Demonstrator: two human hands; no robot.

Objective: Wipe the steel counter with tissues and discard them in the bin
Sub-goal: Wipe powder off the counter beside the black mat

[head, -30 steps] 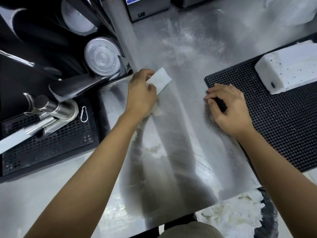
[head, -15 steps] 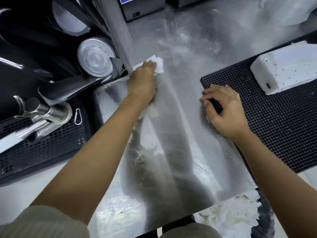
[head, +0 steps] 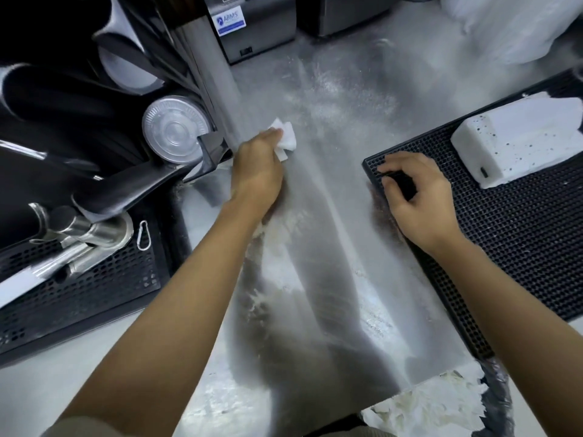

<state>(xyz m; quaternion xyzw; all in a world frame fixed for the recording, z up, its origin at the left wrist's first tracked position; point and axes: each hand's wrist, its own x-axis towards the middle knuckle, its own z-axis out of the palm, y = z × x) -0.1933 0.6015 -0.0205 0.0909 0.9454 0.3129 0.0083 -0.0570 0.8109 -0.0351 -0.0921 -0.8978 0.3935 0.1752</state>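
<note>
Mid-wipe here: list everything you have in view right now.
steel counter: one, grey, centre, dusted with white powder
tissue: one, white, far left of the counter
bin: one, black liner, below the counter's near edge, holds crumpled white tissues
black mat: one, black, right side of the counter
speckled box: one, white, on the mat
clear lids: stack, count unclear, in the black holder at left
drip tray: one, black, perforated, left
steel tools: count unclear, silver, on the tray
steel machines: two, silver, at the back
plastic bag: one, white, far right
left hand: presses the tissue to the counter
right hand: grips the mat's corner
</note>
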